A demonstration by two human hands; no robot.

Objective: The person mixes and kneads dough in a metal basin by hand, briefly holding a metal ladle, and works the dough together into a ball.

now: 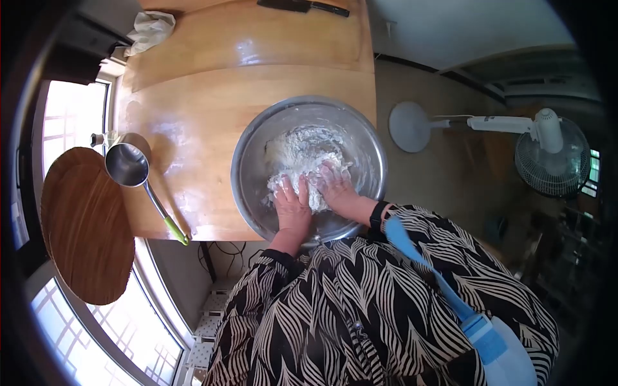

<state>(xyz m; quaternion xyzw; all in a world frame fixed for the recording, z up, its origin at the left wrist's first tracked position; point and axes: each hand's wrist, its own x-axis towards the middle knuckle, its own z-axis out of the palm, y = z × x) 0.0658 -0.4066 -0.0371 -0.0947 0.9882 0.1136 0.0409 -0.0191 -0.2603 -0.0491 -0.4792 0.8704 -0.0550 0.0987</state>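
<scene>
A large steel mixing bowl (244, 193) stands at the front edge of the wooden table, with floury, shaggy dough (299, 157) inside. My left hand (293, 211) presses on the near left part of the dough, its fingers stretched and apart. On the right side of the same dough lies my right hand (339, 191), fingers extended and coated with flour; their tips are partly buried. Loose white flour sticks to the bowl's inner wall. Neither hand lifts anything.
A ladle with a green-ended handle (175, 228) lies left on the wooden table (193, 96), beside an oval wooden board (87, 225). A dark-bladed knife (302, 6) and white bag (151, 31) are at the far side. A standing fan (550, 154) is to the right.
</scene>
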